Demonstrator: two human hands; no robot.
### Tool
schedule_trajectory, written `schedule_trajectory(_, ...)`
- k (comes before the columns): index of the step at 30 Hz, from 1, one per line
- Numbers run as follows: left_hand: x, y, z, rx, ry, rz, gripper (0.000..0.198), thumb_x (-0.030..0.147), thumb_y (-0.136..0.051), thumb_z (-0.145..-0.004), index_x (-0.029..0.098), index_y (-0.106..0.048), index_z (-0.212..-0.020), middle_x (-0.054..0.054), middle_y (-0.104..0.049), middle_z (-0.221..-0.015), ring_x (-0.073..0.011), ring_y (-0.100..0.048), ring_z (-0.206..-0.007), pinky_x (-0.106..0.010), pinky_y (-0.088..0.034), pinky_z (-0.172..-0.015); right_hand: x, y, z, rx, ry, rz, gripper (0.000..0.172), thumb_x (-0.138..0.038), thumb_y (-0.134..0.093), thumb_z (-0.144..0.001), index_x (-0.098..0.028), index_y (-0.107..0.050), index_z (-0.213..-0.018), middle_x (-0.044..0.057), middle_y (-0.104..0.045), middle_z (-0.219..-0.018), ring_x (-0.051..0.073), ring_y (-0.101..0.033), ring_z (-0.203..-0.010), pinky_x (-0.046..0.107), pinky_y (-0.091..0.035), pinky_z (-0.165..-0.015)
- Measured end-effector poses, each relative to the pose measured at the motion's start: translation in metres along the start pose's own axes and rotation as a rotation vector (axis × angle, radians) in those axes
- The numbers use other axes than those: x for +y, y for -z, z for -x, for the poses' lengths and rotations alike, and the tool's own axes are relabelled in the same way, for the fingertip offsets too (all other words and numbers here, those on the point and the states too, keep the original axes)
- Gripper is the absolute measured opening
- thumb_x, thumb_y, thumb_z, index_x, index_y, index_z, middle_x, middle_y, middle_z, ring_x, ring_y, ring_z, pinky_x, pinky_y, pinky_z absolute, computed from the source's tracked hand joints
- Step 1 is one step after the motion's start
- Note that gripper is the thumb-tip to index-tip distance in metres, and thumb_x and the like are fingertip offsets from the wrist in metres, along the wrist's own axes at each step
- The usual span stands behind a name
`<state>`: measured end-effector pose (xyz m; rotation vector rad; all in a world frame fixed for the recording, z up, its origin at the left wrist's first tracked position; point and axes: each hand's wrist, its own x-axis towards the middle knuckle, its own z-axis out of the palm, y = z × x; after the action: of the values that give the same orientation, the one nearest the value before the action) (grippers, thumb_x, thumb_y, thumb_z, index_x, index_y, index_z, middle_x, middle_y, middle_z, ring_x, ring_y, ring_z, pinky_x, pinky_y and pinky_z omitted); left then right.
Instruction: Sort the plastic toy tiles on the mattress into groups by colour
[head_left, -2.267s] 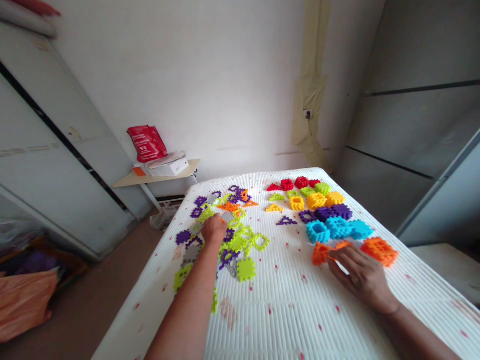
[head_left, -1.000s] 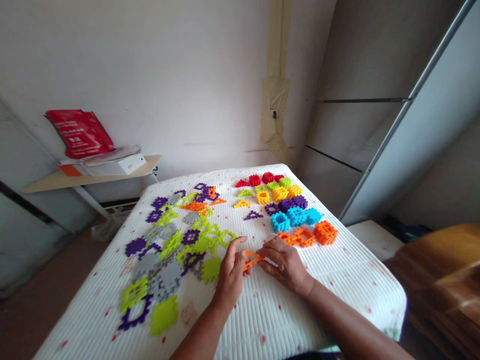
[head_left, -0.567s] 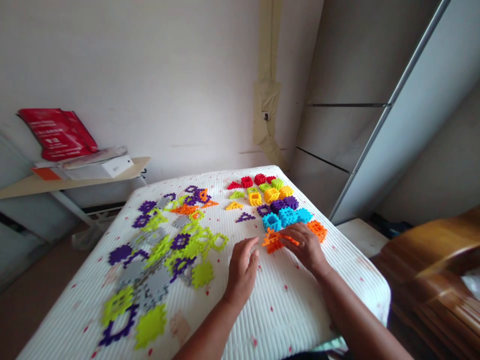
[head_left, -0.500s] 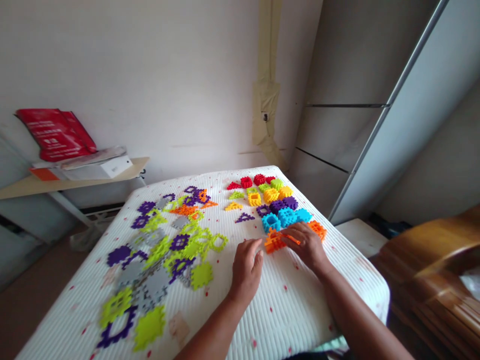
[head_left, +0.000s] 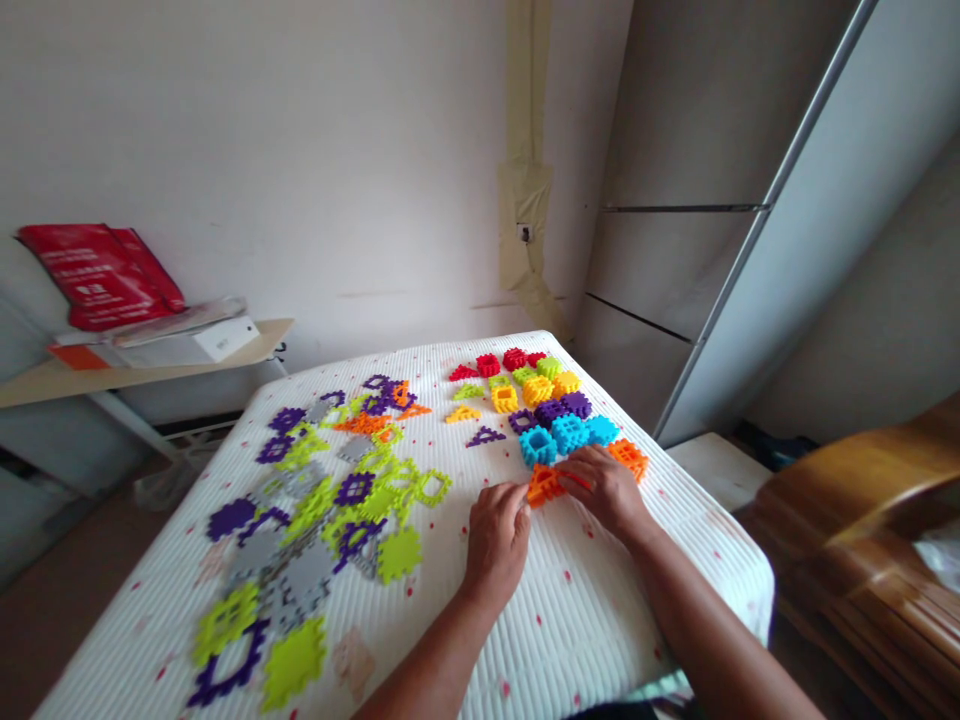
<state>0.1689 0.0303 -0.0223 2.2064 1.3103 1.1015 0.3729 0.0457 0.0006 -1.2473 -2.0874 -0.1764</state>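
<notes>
Wall (head_left: pixel 337 150), broad and pale, stands behind everything, with a tall grey cabinet (head_left: pixel 675 130) beside it on the right. Before them I see a white quilted mattress (head_left: pixel 600 620) flecked with red, and by its far left corner a narrow shelf (head_left: pixel 270 345) bearing a red bag (head_left: pixel 101 275) and a white box (head_left: pixel 195 345). A wide scatter of toothed plastic pieces (head_left: pixel 382 500), purple, lime, grey and orange, spreads along the mattress's left side, a solid lime square (head_left: pixel 294 662) closest to the near edge. Both hands are well in from the near edge, toward the right side. The right hand (head_left: pixel 607 490) bends its fingers down over orange pieces, hiding part of them; the left hand (head_left: pixel 497 540) has its fingers curled inward, tips at the near left of the orange triangles (head_left: pixel 544 485). Whether either hand grips anything, I cannot tell. An orange stack (head_left: pixel 628 458) sits just past the right hand by the right edge. Beyond, toward the far right corner, run rows of blue stacks (head_left: pixel 570 433), purple stacks (head_left: pixel 551 412), yellow stacks (head_left: pixel 538 390), lime stacks (head_left: pixel 525 376) and red stacks (head_left: pixel 514 358). Smallest is a flat purple triangle (head_left: pixel 486 436) lying apart, left of its row.
</notes>
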Motion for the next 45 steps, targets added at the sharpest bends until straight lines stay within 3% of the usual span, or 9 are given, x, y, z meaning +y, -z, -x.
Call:
schedule_trajectory(14, 0.0, 0.001, -0.001, -0.029, 0.005, -0.013, 0.034, 0.016, -0.043, -0.086, 0.019, -0.058, -0.116, -0.008, -0.063, -0.11, -0.0217, -0.053, -0.104, -0.04, -0.043, -0.091, -0.002, 0.001, 0.003, -0.045, 0.014, 0.066, 0.024, -0.035, -0.049, -0.092, -0.022, -0.07, -0.093, 0.007, -0.066, -0.085, 0.019, -0.059, -0.075, 0.03, -0.048, -0.066)
schedule_trajectory(21, -0.003, 0.005, 0.001, 0.048, 0.04, 0.007, 0.033, 0.014, -0.045, -0.085, 0.017, -0.059, -0.114, -0.008, -0.064, -0.108, -0.0194, -0.054, -0.103, -0.036, -0.045, -0.092, -0.002, -0.002, 0.007, 0.125, 0.1, -0.002, 0.016, -0.027, -0.054, -0.089, -0.017, -0.064, -0.097, 0.009, -0.066, -0.092, 0.02, -0.06, -0.083, 0.033, -0.049, -0.072)
schedule_trajectory(24, -0.021, 0.023, -0.01, 0.162, 0.095, -0.046, 0.033, 0.012, -0.043, -0.084, 0.016, -0.061, -0.111, -0.007, -0.065, -0.106, -0.0168, -0.055, -0.102, -0.031, -0.045, -0.093, -0.012, -0.001, 0.006, 0.171, 0.192, -0.063, 0.009, -0.019, -0.055, -0.087, -0.016, -0.062, -0.092, 0.007, -0.065, -0.085, 0.018, -0.061, -0.079, 0.033, -0.049, -0.075)
schedule_trajectory(26, -0.039, 0.043, -0.025, 0.184, 0.175, -0.206, 0.032, 0.011, -0.041, -0.084, 0.017, -0.063, -0.108, -0.006, -0.065, -0.107, -0.016, -0.055, -0.103, -0.029, -0.043, -0.095, -0.023, 0.0, 0.005, 0.172, 0.247, -0.094, 0.008, -0.015, -0.055, -0.086, -0.016, -0.062, -0.089, 0.006, -0.065, -0.082, 0.017, -0.06, -0.076, 0.031, -0.048, -0.073)
schedule_trajectory(28, -0.06, 0.067, -0.045, 0.089, 0.287, -0.463, 0.034, 0.013, -0.04, -0.085, 0.019, -0.063, -0.109, -0.004, -0.065, -0.111, -0.0153, -0.053, -0.107, -0.027, -0.041, -0.097, -0.035, -0.001, 0.004, 0.16, 0.293, -0.111, 0.009, -0.013, -0.054, -0.086, -0.016, -0.062, -0.089, 0.006, -0.065, -0.081, 0.016, -0.06, -0.074, 0.029, -0.048, -0.07)
schedule_trajectory(31, -0.091, 0.1, -0.075, 0.044, 0.36, -0.562, 0.033, 0.012, -0.043, -0.082, 0.017, -0.065, -0.107, -0.007, -0.066, -0.108, -0.0193, -0.054, -0.106, -0.031, -0.04, -0.097, -0.054, -0.004, 0.003, 0.125, 0.347, -0.134, 0.012, -0.013, -0.05, -0.088, -0.015, -0.062, -0.088, 0.007, -0.065, -0.08, 0.016, -0.06, -0.073, 0.028, -0.048, -0.067)
schedule_trajectory(34, -0.116, 0.119, -0.102, -0.007, 0.398, -0.64, 0.035, 0.013, -0.043, -0.082, 0.018, -0.065, -0.109, -0.008, -0.065, -0.11, -0.0211, -0.053, -0.107, -0.033, -0.039, -0.097, -0.068, -0.007, 0.003, 0.074, 0.387, -0.168, 0.017, -0.014, -0.045, -0.091, -0.015, -0.062, -0.089, 0.007, -0.064, -0.077, 0.016, -0.059, -0.07, 0.028, -0.047, -0.064)
schedule_trajectory(40, -0.146, 0.118, -0.144, -0.153, 0.41, -0.739, 0.042, 0.033, -0.049, -0.08, 0.029, -0.056, -0.121, -0.006, -0.056, -0.124, -0.0259, -0.048, -0.114, -0.04, -0.038, -0.095, -0.078, -0.009, 0.001, 0.014, 0.428, -0.172, 0.024, -0.02, -0.04, -0.095, -0.015, -0.062, -0.086, 0.006, -0.062, -0.072, 0.014, -0.058, -0.065, 0.026, -0.048, -0.064)
schedule_trajectory(45, -0.161, 0.108, -0.159, -0.247, 0.42, -0.784, 0.056, 0.051, -0.053, -0.074, 0.031, -0.05, -0.127, -0.007, -0.046, -0.134, -0.031, -0.042, -0.119, -0.047, -0.036, -0.094, -0.079, -0.007, -0.002, -0.008, 0.417, -0.14, 0.021, -0.022, -0.045, -0.094, -0.017, -0.061, -0.082, 0.004, -0.061, -0.068, 0.014, -0.059, -0.063, 0.025, -0.048, -0.063)
